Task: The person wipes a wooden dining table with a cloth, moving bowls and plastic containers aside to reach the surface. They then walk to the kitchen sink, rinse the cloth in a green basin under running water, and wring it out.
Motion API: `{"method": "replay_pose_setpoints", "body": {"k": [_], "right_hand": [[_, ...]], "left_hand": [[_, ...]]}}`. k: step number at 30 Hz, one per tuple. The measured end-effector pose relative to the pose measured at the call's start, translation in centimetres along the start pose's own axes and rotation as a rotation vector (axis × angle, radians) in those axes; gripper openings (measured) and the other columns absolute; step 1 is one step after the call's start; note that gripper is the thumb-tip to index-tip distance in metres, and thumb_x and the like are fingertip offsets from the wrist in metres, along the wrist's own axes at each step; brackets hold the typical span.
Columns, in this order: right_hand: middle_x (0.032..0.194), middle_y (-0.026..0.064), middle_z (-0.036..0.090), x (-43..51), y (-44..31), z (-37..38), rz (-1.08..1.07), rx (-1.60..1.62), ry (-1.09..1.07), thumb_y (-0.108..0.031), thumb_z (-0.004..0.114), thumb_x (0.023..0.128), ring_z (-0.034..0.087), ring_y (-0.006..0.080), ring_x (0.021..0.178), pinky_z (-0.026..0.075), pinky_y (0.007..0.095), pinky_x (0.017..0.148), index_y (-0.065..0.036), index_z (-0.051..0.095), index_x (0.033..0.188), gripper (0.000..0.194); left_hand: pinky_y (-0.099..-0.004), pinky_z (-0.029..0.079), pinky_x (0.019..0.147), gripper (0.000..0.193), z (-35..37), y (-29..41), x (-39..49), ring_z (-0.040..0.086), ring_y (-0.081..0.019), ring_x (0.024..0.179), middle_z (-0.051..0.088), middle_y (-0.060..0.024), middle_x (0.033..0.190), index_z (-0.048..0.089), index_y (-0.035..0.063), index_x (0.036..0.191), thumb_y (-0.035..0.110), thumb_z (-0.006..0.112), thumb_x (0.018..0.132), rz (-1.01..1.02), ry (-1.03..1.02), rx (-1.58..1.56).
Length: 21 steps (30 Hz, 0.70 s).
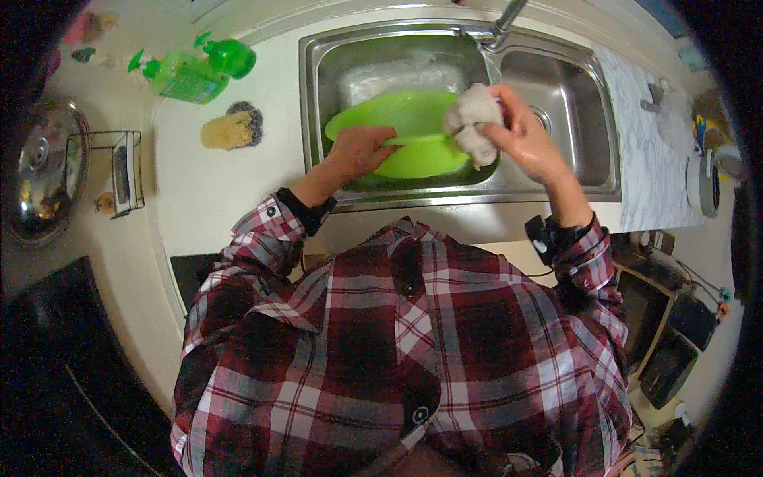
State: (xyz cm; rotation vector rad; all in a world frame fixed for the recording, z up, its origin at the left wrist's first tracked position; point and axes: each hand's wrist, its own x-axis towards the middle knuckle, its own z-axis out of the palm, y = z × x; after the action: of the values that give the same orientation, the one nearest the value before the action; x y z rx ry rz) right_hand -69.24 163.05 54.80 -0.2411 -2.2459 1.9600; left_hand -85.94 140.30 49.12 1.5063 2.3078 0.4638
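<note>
A bright green plastic basin (417, 162) sits tilted in the left bowl of a stainless steel sink (316, 71). My left hand (356, 154) grips its near rim, thumb on one side and fingers on the other. In my right hand (527, 138) is a bunched, pale greyish cloth (475, 122), held against or just beside the basin's right end; whether they touch I cannot tell. Whitish suds or wet glare (405, 77) show on the bowl's floor behind the basin. The cloth hides part of the divider between the two bowls.
A chrome faucet (492, 36) rises behind the divider; the right bowl (554, 107) has a drain. Left of the sink are a yellow sponge (226, 130) and green pump bottles (189, 77). A metal lid (45, 161) stands far left. Marble-patterned worktop (644, 149) lies right.
</note>
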Motion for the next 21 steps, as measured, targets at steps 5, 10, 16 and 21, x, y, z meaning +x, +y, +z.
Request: {"method": "replay_pose_setpoints", "body": {"k": [5,10,16,21], "right_hand": [[0.103,0.0139,0.054,0.2,1.5,7.0,-0.166,-0.540,0.276,-0.008,0.065,0.072,0.055,0.0307,0.093,0.046,0.0352,0.078,-0.005,0.049,0.106,0.038],[0.103,0.0139,0.056,5.2,6.2,6.7,-0.373,-0.587,0.643,-0.020,0.065,0.074,0.053,0.0345,0.097,0.045,0.0398,0.081,-0.008,0.056,0.102,0.032],[0.097,0.0123,0.064,13.1,11.8,-0.7,0.192,0.074,0.411,-0.039,0.053,0.082,0.061,0.0247,0.089,0.047,0.0356,0.080,-0.007,0.062,0.105,0.041],[0.099,0.0084,0.064,12.5,16.4,1.8,0.408,0.710,0.073,-0.034,0.053,0.085,0.061,0.0191,0.086,0.050,0.0345,0.075,-0.007,0.058,0.110,0.038]], "left_hand": [[-0.0470,0.044,0.061,0.020,-0.2,2.8,1.8,0.058,-0.0386,0.072,0.060,-0.0171,0.076,0.058,0.0111,0.096,0.023,0.057,0.080,-0.164,0.259,-0.281],[-0.0438,0.042,0.055,0.017,-0.4,3.2,2.1,0.053,-0.0414,0.065,0.055,-0.0233,0.071,0.056,0.0033,0.080,0.020,0.057,0.082,-0.298,0.464,-0.285],[-0.0256,0.042,0.056,0.034,-3.1,2.1,-0.6,0.047,-0.0060,0.063,0.057,0.0027,0.066,0.062,-0.0025,0.079,0.027,0.052,0.091,-0.351,0.666,-0.441],[-0.0253,0.044,0.065,0.038,-4.4,-0.6,-3.6,0.051,-0.0089,0.071,0.061,-0.0027,0.079,0.060,-0.0031,0.092,0.032,0.045,0.094,-0.498,0.870,-0.654]]}}
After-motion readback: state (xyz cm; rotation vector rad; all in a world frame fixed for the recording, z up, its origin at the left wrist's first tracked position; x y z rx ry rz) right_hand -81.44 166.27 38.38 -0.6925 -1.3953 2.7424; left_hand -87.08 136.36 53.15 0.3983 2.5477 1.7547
